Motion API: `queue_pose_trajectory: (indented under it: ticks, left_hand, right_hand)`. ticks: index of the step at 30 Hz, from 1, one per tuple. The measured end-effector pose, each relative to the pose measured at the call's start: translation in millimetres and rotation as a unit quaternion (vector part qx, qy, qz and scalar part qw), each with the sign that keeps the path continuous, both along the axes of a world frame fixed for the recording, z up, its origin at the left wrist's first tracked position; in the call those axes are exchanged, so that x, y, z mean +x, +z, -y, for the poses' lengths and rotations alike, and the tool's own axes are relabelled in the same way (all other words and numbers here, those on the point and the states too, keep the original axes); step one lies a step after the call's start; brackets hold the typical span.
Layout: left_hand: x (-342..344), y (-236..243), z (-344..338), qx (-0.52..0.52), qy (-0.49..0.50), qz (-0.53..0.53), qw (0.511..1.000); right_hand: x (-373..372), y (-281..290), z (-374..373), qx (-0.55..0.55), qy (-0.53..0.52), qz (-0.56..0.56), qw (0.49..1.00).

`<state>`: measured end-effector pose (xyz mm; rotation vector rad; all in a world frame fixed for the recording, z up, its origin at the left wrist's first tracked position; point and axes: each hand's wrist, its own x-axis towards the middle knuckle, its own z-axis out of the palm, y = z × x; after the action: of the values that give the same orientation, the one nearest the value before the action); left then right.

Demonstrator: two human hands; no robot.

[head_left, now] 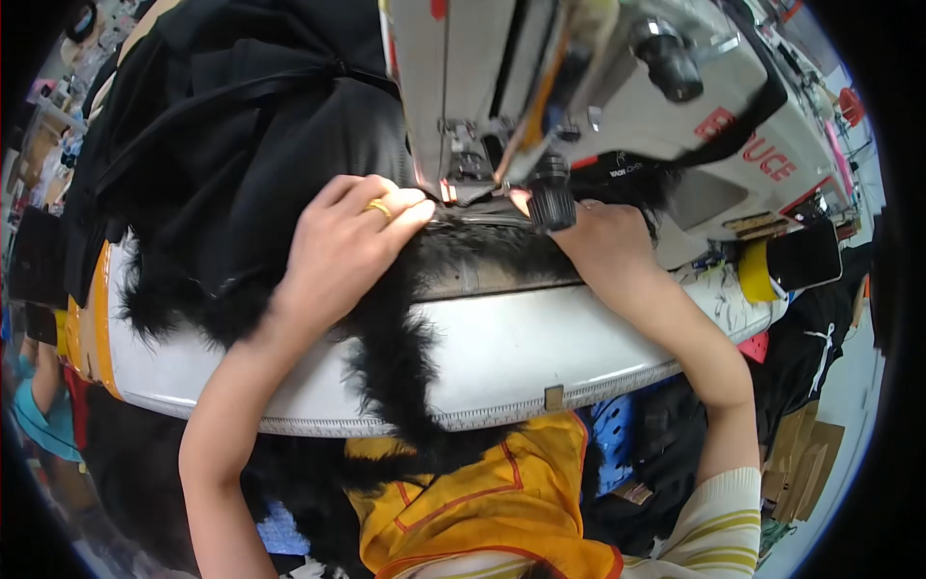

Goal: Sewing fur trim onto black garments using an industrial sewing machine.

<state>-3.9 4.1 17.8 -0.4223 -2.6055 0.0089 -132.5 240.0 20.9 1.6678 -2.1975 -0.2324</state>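
Note:
My left hand (357, 241), a gold ring on one finger, has its bent fingers closed on black fabric (212, 116) just left of the presser foot (455, 193). My right hand (603, 241) grips the fabric band edged with black feather trim (482, 251), right of the needle area; a black knob (550, 203) hides some of its fingertips. The band lies along the foot of a white sewing machine (723, 145). A long strand of feather trim (395, 376) hangs over the front of the white tabletop (502, 338) between my forearms.
The tabletop's curved front edge carries a ruler strip (482, 410). A dark device with a yellow band (801, 251) sits at the right. Dark cloth and cardboard (810, 454) lie below right. Another person's arm in a teal sleeve (43, 396) shows at far left.

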Motion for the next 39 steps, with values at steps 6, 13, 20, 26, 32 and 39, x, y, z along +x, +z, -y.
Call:
queue_pose_trajectory:
  ticks: [6,13,20,26,32,39]
  left_hand:
    - [-12.2,-3.4,4.6,-0.002,-0.045,-0.019,0.999]
    - [-10.4,-8.1,4.1,-0.011,-0.059,-0.043,0.997]
    - [-12.0,-9.9,-0.5,-0.017,-0.019,-0.041,0.999]
    - [-12.2,-8.8,-2.8,-0.033,-0.042,-0.046,0.998]
    - [5.5,-6.6,-16.0,-0.01,0.02,0.026,0.999]
    - [4.4,16.9,-9.9,0.121,0.125,0.111,0.978]
  right_hand:
    - [-6.1,-4.1,-2.6,-0.095,-0.058,0.078,0.991]
    - [-10.7,-9.4,-6.4,-0.097,-0.03,0.038,0.994]
    - [-10.6,-9.1,-3.6,-0.094,-0.041,0.036,0.994]
    - [-10.2,-13.9,-2.9,-0.107,-0.048,0.025,0.993]
    - [-9.7,-24.8,-6.0,-0.106,-0.059,0.039,0.992]
    - [-11.4,-12.3,7.4,-0.136,-0.071,0.064,0.986]
